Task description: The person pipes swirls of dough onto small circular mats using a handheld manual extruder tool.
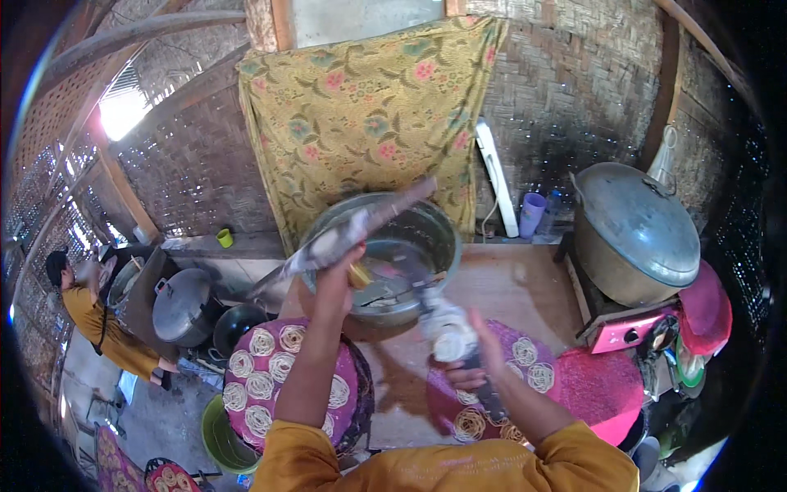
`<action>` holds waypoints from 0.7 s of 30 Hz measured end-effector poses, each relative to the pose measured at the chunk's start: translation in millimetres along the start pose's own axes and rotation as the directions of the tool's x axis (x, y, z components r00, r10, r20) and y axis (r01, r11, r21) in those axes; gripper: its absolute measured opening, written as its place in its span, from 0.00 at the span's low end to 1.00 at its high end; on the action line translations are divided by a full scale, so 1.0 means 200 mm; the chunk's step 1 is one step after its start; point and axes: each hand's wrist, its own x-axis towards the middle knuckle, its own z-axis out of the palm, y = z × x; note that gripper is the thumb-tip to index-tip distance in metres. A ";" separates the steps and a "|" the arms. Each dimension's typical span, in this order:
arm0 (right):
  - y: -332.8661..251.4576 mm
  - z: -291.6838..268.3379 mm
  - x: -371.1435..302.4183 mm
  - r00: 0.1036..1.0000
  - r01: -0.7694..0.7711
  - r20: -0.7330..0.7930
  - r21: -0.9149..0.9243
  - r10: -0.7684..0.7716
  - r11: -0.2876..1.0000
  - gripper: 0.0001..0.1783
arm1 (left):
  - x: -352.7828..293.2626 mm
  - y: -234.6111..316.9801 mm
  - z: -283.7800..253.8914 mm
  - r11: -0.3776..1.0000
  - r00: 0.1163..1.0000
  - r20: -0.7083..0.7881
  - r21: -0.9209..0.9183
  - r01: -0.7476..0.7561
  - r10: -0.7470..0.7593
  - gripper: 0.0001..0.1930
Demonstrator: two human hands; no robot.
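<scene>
My left hand [338, 266] is closed round a long wooden bar [393, 209] with white dough smeared at its middle, held slanting over a big metal basin [443, 225]. A small yellow thing [358, 275] shows beside that hand, too blurred to make out. My right hand [477, 361] grips a dark long-handled piece [489, 402] with a lump of white dough [451, 338] in its middle. Below my left forearm lies a round pink tray [270, 389] with several noodle-like dough coils. Under my right hand is another pink tray [500, 332] with similar coils.
A large lidded pot [635, 221] stands on a pink stove [631, 332] at right. Pink mesh sheets [598, 385] lie below it. A purple cup [532, 215] stands by the wall. At left are another lidded pot [182, 307], a green tub [221, 443] and another person [98, 316].
</scene>
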 end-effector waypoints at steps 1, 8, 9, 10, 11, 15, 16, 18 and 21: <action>-0.03 0.00 -0.11 0.993 0.107 -0.052 0.002 -0.107 0.994 0.48 | -0.05 -0.12 -0.05 0.835 0.991 -0.023 0.542 -0.097 0.130 0.19; -0.24 0.24 -0.54 0.563 0.086 0.219 -0.974 -0.797 -0.208 0.36 | -0.46 -0.32 0.34 0.952 0.871 0.481 0.301 -0.064 -0.094 0.24; -0.25 0.21 -0.56 0.573 -0.030 0.444 -0.828 -0.689 -0.560 0.37 | -0.51 -0.23 0.43 0.938 0.813 0.562 0.342 -0.059 -0.154 0.26; -0.26 0.24 -0.61 0.572 -0.058 0.425 -0.833 -0.702 -0.551 0.37 | -0.54 -0.14 0.53 0.923 0.739 0.640 0.379 -0.064 -0.212 0.28; -0.27 0.29 -0.66 0.641 -0.116 0.324 -0.855 -0.696 -0.505 0.37 | -0.57 -0.09 0.62 0.908 0.655 0.706 0.413 -0.073 -0.268 0.30; -0.21 0.34 -0.75 0.789 -0.229 0.142 -0.835 -0.598 -0.500 0.39 | -0.69 -0.25 0.75 0.890 0.395 0.876 0.389 -0.238 -0.277 0.33; -0.19 0.29 -0.78 0.803 -0.237 0.100 -0.851 -0.588 -0.469 0.41 | -0.77 -0.28 0.77 0.920 0.449 0.861 0.350 -0.177 -0.241 0.31; -0.17 0.22 -0.80 0.812 -0.335 -0.041 -0.850 -0.583 -0.407 0.42 | -0.89 -0.41 0.82 0.953 0.465 0.866 0.271 -0.133 -0.181 0.29; -0.19 0.00 -0.89 0.815 -0.427 -0.201 -0.842 -0.544 -0.330 0.44 | -0.93 -0.53 0.85 0.963 0.377 0.887 0.233 0.133 -0.266 0.29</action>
